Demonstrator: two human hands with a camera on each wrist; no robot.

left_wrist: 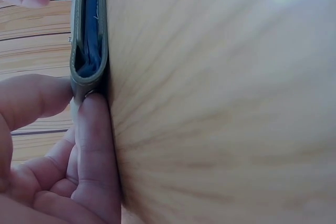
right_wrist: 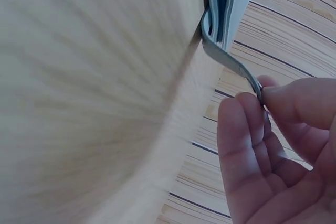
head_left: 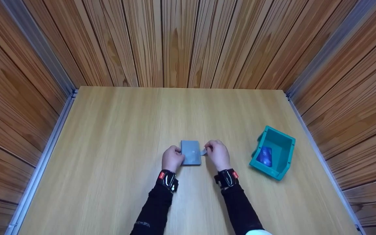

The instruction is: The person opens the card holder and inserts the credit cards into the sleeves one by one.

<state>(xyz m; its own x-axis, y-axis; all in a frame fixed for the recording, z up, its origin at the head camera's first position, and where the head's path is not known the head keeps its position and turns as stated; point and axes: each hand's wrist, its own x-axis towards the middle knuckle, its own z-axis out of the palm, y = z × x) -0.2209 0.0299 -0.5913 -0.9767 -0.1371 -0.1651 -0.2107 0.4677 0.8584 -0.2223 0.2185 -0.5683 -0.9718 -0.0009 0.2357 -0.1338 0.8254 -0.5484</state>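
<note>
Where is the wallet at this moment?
In the head view, the wallet lies on the table between the left hand and the right hand, left of the bin.

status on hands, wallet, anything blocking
Left hand grips wallet at left edge. Right hand pinches its strap, unfastened. Wallet folded. Nothing blocking; teal bin off right.

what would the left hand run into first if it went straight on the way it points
The gray wallet; the left hand is touching its folded edge. Beyond it, perhaps the strap, though depth is unclear.

Teal bin (head_left: 280,145) w/ blue item (head_left: 265,156) inside, RH side of table (head_left: 126,124)
</note>
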